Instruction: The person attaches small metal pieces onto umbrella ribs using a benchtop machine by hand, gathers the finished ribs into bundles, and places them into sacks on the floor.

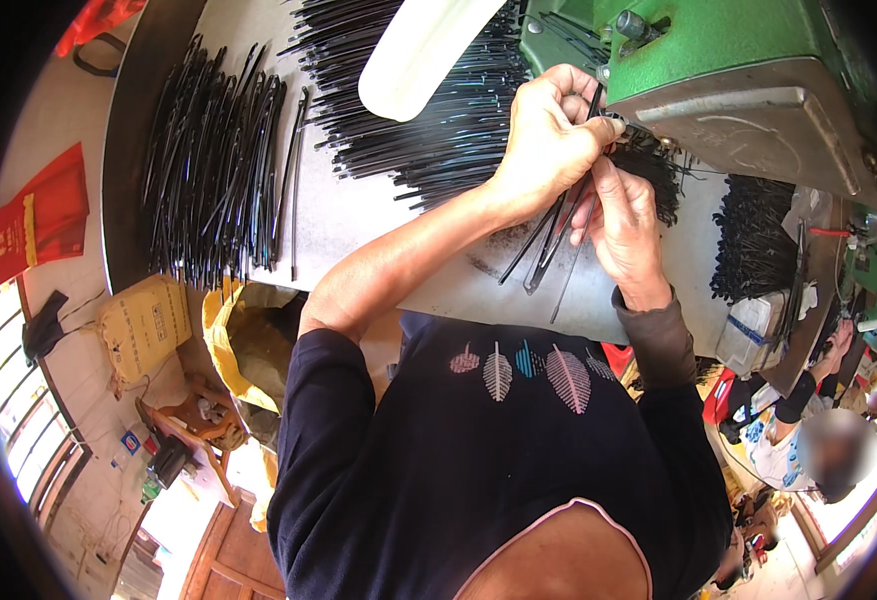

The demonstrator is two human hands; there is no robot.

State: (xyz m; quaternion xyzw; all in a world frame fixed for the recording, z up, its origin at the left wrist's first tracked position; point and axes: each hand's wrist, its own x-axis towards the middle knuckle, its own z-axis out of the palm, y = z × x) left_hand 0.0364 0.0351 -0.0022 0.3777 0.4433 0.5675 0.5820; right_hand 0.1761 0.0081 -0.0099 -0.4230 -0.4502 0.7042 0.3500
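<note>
My left hand (548,145) is closed at the front of the green machine (723,50), its thumb and fingers pinching several thin black rods (546,245). Just below it, my right hand (623,225) has its fingers closed round the same small bunch. The rods' lower ends fan out toward my body above the metal table (358,200). Their upper ends run up between my fingers by the machine and are partly hidden. Beyond my left forearm lies a broad pile of similar black rods (458,110).
A second heap of black rods (213,170) lies at the table's left, with one loose rod (296,185) beside it. A white curved piece (423,55) overhangs the big pile. More black bundles (748,240) lie at right. A yellow sack (223,330) stands below the left edge. Another person (783,440) sits at far right.
</note>
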